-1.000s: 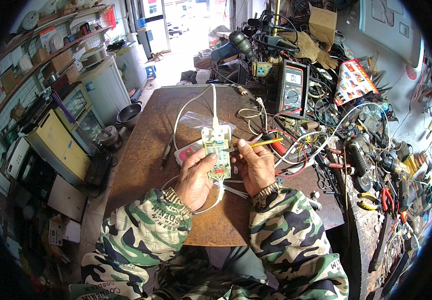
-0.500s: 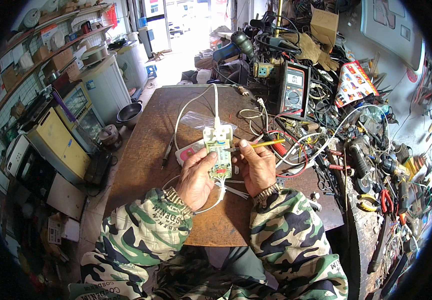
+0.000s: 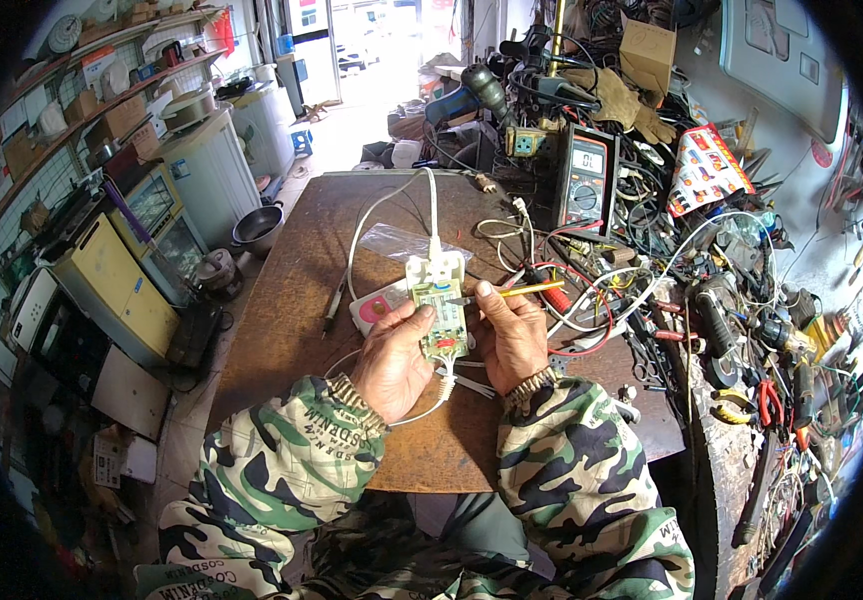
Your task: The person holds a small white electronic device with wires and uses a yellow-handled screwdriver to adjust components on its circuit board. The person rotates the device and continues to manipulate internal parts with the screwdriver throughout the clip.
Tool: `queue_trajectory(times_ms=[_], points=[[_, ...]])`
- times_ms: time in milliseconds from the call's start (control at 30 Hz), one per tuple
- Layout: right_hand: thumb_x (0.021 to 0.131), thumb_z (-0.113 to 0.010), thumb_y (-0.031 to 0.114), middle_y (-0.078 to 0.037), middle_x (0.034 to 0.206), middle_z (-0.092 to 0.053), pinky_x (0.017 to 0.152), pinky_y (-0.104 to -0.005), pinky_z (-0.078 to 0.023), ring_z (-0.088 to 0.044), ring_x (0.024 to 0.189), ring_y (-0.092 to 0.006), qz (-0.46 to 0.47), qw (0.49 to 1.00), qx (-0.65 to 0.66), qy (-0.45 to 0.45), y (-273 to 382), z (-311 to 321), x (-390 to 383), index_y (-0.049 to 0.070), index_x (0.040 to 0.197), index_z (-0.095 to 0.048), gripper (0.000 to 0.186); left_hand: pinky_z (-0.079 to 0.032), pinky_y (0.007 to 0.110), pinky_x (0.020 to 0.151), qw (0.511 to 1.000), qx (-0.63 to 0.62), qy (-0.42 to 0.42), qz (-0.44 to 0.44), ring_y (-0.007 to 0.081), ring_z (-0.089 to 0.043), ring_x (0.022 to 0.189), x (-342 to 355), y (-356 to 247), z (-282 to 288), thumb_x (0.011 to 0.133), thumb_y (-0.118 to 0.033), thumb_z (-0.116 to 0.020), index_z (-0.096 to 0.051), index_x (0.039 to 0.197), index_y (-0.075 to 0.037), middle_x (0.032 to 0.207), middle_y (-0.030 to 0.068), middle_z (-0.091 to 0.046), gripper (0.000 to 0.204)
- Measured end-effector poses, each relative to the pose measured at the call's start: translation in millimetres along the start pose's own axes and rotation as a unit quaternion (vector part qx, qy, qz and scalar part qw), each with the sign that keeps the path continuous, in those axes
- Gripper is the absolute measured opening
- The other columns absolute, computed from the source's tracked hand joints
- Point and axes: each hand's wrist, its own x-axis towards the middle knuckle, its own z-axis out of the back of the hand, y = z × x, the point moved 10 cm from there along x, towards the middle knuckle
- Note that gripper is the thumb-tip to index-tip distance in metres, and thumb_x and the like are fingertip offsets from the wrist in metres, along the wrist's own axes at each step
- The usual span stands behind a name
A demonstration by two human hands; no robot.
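Over the wooden table, my left hand grips a small green circuit board by its left edge, thumb on its face. The board sits in an open white plastic casing, with a white cable leaving each end. My right hand pinches a slim yellow-handled tool. Its metal tip points left, over the board's upper part; whether it touches the board I cannot tell. The lower right fingers are curled beside the board's right edge. Behind the left hand lies a white and pink case, partly covered.
A multimeter stands at the table's far right, near a red probe and tangled leads. A clear plastic bag and a dark pen-like tool lie on the table. Cables, pliers and other tools crowd the right side.
The board's lower end, with its cable, has shifted slightly right and down. The yellow-handled tool has moved a little left and levelled slightly. Both hands keep their grips.
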Motion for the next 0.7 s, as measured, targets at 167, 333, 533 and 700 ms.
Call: queue_trajectory(times_ms=[167, 333, 533, 700], points=[[0.086, -0.074, 0.016, -0.002, 0.076, -0.066, 0.059, -0.0240, -0.044, -0.055, 0.063, -0.0091, -0.003, 1.000, 0.005, 0.019, 2, -7, -3, -0.001, 0.092, -0.069, 0.019, -0.049, 0.038, 0.093, 1.000, 0.000, -0.009, 0.016, 0.0211, -0.061, 0.105, 1, 4, 3, 0.098, -0.011, -0.052, -0.056, 0.123, -0.003, 0.115, 0.0085, -0.064, 0.026], [0.086, -0.073, 0.015, -0.003, 0.078, -0.066, 0.061, -0.0253, -0.045, -0.056, 0.065, -0.0101, -0.019, 0.998, 0.017, 0.050, -4, -10, -1, -0.001, 0.095, -0.069, 0.019, -0.049, 0.038, 0.093, 1.000, 0.007, -0.009, 0.018, 0.0211, -0.061, 0.106, -2, 2, 6, 0.098, -0.011, -0.052, -0.056, 0.123, -0.002, 0.114, 0.0085, -0.064, 0.027], [0.087, -0.073, 0.016, -0.003, 0.077, -0.066, 0.061, -0.0254, -0.045, -0.057, 0.065, -0.0105, -0.011, 0.998, 0.009, 0.064, 2, -5, 1, -0.001, 0.096, -0.069, 0.020, -0.049, 0.037, 0.093, 0.999, 0.011, 0.001, 0.031, 0.0206, -0.062, 0.105, 4, 6, 3, 0.098, -0.012, -0.052, -0.056, 0.122, -0.002, 0.112, 0.0087, -0.064, 0.027], [0.087, -0.072, 0.017, -0.003, 0.076, -0.066, 0.056, -0.0236, -0.044, -0.058, 0.063, -0.0112, -0.034, 0.998, 0.014, 0.051, -4, -9, 0, 0.000, 0.095, -0.069, 0.019, -0.049, 0.039, 0.094, 1.000, 0.018, -0.015, 0.020, 0.0238, -0.062, 0.107, 1, 3, 11, 0.098, -0.012, -0.051, -0.055, 0.124, -0.001, 0.115, 0.0106, -0.064, 0.029]])
